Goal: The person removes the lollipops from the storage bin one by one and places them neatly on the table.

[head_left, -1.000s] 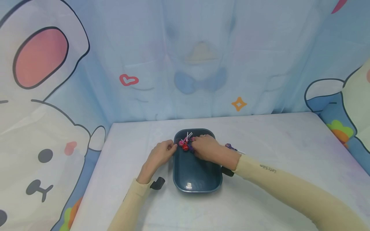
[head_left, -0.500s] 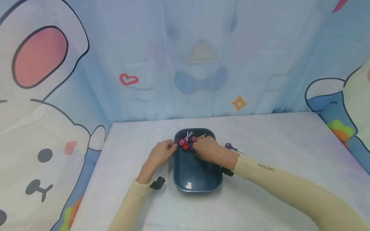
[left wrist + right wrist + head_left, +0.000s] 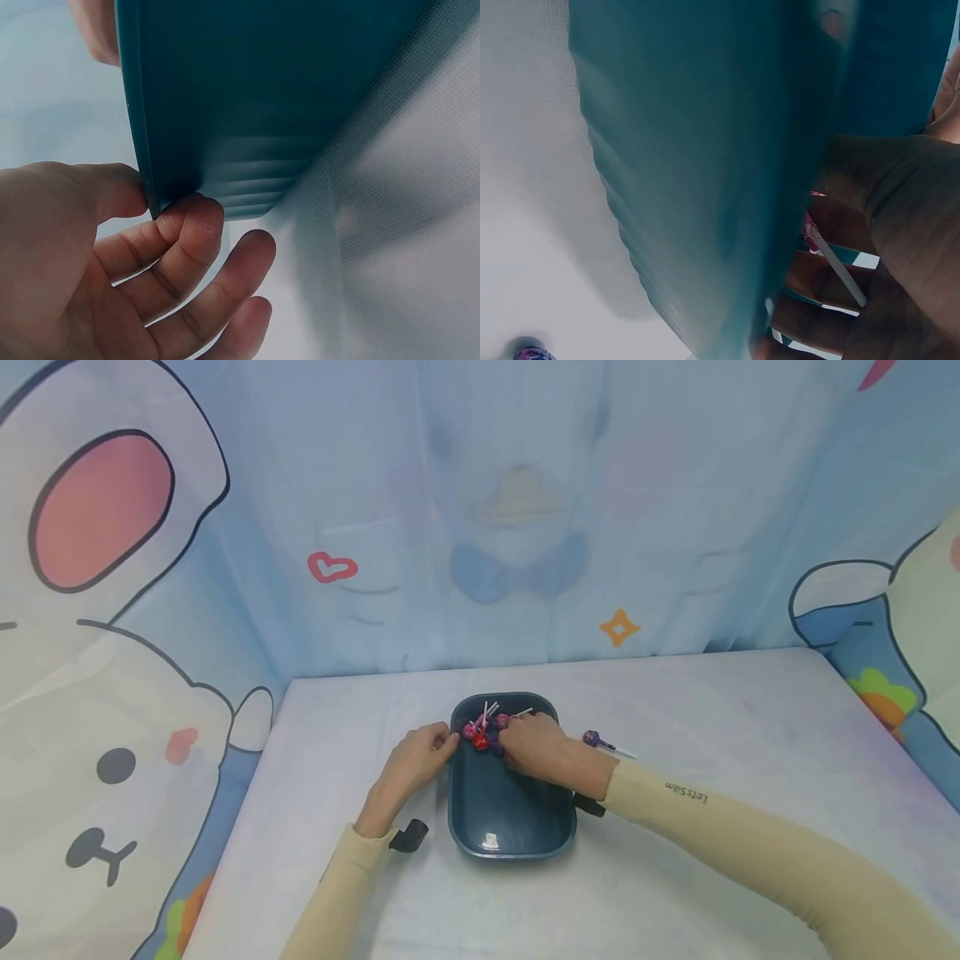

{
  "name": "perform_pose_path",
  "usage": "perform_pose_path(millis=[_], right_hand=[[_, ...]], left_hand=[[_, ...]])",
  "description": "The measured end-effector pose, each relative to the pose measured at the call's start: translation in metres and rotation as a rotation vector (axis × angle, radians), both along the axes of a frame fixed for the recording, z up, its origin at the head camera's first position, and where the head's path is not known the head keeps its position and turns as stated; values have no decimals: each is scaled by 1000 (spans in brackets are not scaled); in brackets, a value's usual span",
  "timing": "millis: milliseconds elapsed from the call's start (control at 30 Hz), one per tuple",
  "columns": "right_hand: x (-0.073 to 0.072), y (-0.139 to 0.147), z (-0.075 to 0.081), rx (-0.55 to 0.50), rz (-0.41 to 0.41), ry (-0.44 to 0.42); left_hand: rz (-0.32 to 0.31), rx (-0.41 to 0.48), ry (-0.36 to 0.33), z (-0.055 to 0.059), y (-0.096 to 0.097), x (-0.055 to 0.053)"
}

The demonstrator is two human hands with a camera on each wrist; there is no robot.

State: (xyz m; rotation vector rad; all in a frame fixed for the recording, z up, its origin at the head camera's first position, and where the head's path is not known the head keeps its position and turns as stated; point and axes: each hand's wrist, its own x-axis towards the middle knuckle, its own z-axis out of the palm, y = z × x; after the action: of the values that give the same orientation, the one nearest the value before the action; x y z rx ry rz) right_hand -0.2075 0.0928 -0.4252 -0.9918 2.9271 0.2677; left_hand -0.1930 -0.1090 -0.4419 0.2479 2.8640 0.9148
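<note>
Lollipops (image 3: 481,740): bunched in the far part of the tray (image 3: 512,827), toward its left side, red, pink and purple heads close together, white sticks poking up among them.
Right hand (image 3: 534,745): mine, reaching over the tray's right side and down beside the bunch; from the right wrist, a white stick (image 3: 838,271) with a pink wrapper crosses my fingers, but the tray wall hides my fingertips, so I cannot tell whether I pinch it.
Left hand (image 3: 418,753): at the tray's left side, toward the far end; I pinch the rim between thumb and fingertips, with my lower fingers bent and slightly spread beneath.
Tray: dark blue, round-cornered, set on the counter (image 3: 675,893) with its long sides running away from me; a glint of light sits on its near end.
Purple lollipop (image 3: 592,738): lying on the counter to the right of the tray, just beyond my right wrist, stick pointing right.
Sleeves (image 3: 720,827): pale yellow on both my arms, dark lettering on the right one.
Backdrop (image 3: 517,627): light blue cloth behind the counter, printed with a red heart (image 3: 351,567) and an orange star (image 3: 606,627).
</note>
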Motion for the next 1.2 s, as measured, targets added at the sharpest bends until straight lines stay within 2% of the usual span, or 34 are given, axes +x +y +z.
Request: perform_pose_path(millis=[200,467,667,1033,1200], right_hand=[[-1,0,1,-9,2,-6],[-3,1,17,-83,-4,-11],[-2,4,21,-102,2,-39],[-4,20,29,-200,-62,-133],[-6,31,35,-245,-90,-126]], left_hand=[[1,-3,3,-1,1,0],[4,-4,-4,-1,1,1],[4,-9,-2,-2,1,0],[10,-8,3,-2,1,1],[9,-4,2,-3,1,0]])
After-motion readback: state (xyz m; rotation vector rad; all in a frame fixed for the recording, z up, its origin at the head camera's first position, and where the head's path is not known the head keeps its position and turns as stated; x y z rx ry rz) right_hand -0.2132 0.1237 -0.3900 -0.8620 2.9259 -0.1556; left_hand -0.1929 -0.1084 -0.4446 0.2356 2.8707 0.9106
